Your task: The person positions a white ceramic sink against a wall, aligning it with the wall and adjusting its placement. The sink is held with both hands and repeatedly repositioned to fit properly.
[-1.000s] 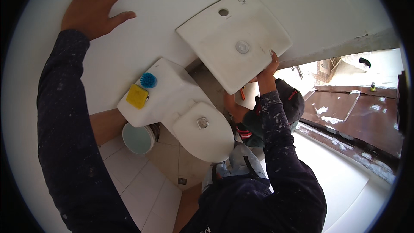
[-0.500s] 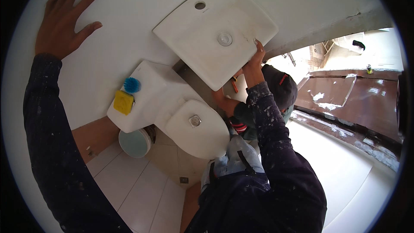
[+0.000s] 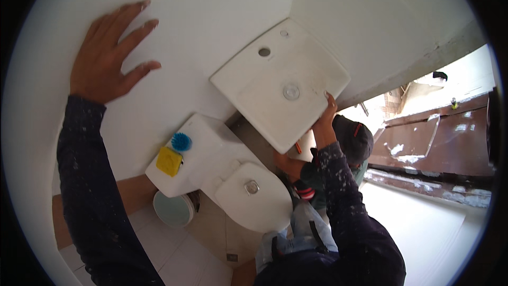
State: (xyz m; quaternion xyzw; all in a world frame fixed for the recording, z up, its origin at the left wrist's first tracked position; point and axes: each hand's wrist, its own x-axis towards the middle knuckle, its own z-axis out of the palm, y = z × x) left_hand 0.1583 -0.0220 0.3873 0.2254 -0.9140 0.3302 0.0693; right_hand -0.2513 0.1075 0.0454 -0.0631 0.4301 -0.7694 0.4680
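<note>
A white rectangular washbasin [image 3: 272,103] sits in the corner between two walls, with a round tap hole and a drain fitting. My right hand [image 3: 326,114] grips its near right rim, thumb on top and the other fingers hidden below. My left hand [image 3: 108,58] is raised by the white wall [image 3: 185,32], fingers stretched out and nothing in them; it appears to rest on the wall. Under the basin crouches a co-worker in a dark cap [image 3: 352,139], whose forearm [image 3: 288,165] reaches beneath it. An orange-handled tool [image 3: 298,147] shows beside the basin's lower edge.
Left of the basin stands a white toilet [image 3: 254,206] with its lid down. On its tank lie a blue round brush [image 3: 181,141] and a yellow sponge [image 3: 169,161]. A bucket [image 3: 173,209] stands beside it. At the right is a brown, paint-spotted panel [image 3: 428,140].
My view has shifted, so the whole scene sits lower and slightly to the right in the picture. My right hand keeps its hold on the basin, and my left stays by the wall.
</note>
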